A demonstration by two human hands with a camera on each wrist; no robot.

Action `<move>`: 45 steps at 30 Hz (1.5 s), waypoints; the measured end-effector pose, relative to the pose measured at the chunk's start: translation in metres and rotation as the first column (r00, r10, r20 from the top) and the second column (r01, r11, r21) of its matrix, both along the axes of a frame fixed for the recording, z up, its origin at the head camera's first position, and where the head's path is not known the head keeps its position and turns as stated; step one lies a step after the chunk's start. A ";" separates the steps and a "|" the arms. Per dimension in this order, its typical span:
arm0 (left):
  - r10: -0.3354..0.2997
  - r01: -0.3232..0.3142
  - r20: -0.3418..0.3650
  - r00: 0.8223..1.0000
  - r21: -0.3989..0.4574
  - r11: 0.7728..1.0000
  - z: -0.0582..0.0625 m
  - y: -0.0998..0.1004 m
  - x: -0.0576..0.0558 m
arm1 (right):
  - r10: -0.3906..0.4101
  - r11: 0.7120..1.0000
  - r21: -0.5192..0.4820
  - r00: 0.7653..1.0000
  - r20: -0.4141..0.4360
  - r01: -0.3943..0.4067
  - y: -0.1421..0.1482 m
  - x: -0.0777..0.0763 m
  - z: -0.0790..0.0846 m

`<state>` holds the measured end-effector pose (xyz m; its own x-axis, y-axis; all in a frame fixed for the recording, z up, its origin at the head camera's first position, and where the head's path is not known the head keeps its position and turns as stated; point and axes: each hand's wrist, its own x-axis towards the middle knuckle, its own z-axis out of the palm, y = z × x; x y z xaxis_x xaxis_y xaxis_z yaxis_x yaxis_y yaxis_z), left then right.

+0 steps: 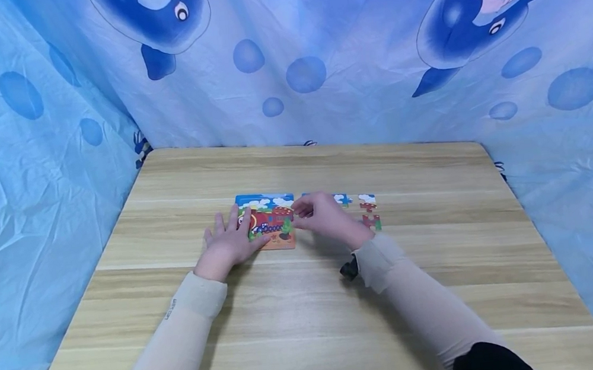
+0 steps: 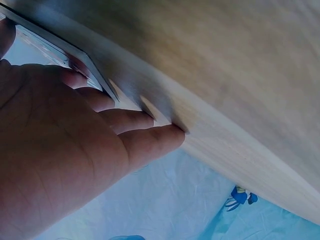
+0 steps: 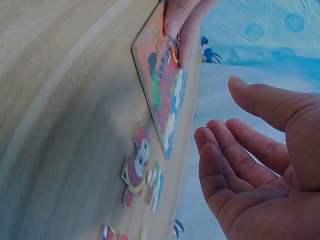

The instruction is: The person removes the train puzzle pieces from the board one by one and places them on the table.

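A square picture board (image 1: pixel 279 243) with a red train, blue sky and orange ground lies flat on the table, left of the middle. My left hand (image 1: pixel 227 245) rests at its left side with spread fingers, the thumb and index finger over the picture. In the left wrist view, other fingers (image 2: pixel 152 142) touch the wood beyond the board's edge. Just above the board's right edge hovers my right hand (image 1: pixel 327 221). Seen from the right wrist, its thumb and bent fingers (image 3: pixel 235 150) stand apart with nothing between them. Loose jigsaw pieces (image 3: pixel 135 175) lie beside the board, partly hidden by that hand in the head view.
To the right of the right hand are more jigsaw pieces (image 1: pixel 367 199), with cloud and red patterns. The wooden table (image 1: pixel 300 339) has blue dolphin-print cloth (image 1: pixel 283 49) hanging behind it and along both sides.
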<state>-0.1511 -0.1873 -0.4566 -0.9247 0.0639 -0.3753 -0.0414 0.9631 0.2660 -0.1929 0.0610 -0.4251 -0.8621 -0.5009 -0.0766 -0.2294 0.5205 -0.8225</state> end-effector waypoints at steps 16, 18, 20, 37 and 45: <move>-0.016 0.016 -0.019 1.000 -0.020 1.000 0.007 0.001 0.003 | 0.077 0.975 0.205 0.996 0.039 -0.084 -0.038 0.005 -0.012; -0.015 0.014 -0.020 1.000 -0.019 1.000 0.007 0.001 0.003 | 0.090 0.969 0.229 0.996 0.028 -0.094 -0.044 0.006 -0.015; -0.010 0.010 -0.027 1.000 -0.009 1.000 0.003 0.000 0.002 | 0.101 0.961 0.259 0.995 0.009 -0.100 -0.048 0.006 -0.018; -0.071 0.073 -0.026 0.997 0.067 0.995 0.003 -0.029 -0.003 | 0.184 0.927 0.346 0.979 -0.084 -0.144 -0.060 0.003 -0.023; -0.101 0.101 -0.001 0.995 0.086 0.991 0.007 -0.043 -0.004 | 0.168 0.927 0.349 0.983 -0.072 -0.133 -0.061 0.002 -0.024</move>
<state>-0.1551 -0.2304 -0.4498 -0.9104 0.1893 -0.3680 0.0539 0.9359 0.3482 -0.1906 0.0004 -0.4493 -0.7904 -0.5842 -0.1844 -0.3982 0.7187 -0.5700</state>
